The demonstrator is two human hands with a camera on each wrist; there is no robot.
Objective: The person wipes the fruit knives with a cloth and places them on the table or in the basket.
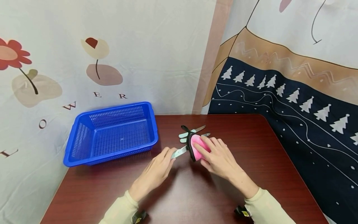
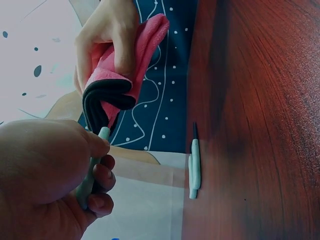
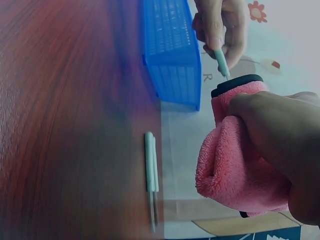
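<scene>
My left hand [image 1: 155,170] grips a knife by its pale green handle [image 2: 93,170], with the blade [image 1: 183,150] directed toward the right. A pink towel with black edging [image 1: 199,145] is in my right hand [image 1: 223,159], which pinches it folded around the blade's far part, so the tip is hidden. In the right wrist view the fluffy towel [image 3: 235,165] hangs in a thick bunch below the fingers. Just beyond the towel, two similar green-handled knives [image 3: 151,162] lie side by side on the table, their blades pointing right in the head view.
A blue perforated plastic basket [image 1: 112,158] stands at the back left of the dark red wooden table [image 1: 179,202]. Behind the table hangs a pale printed cloth [image 1: 167,62], with a navy tree-patterned section [image 1: 251,93] at the right.
</scene>
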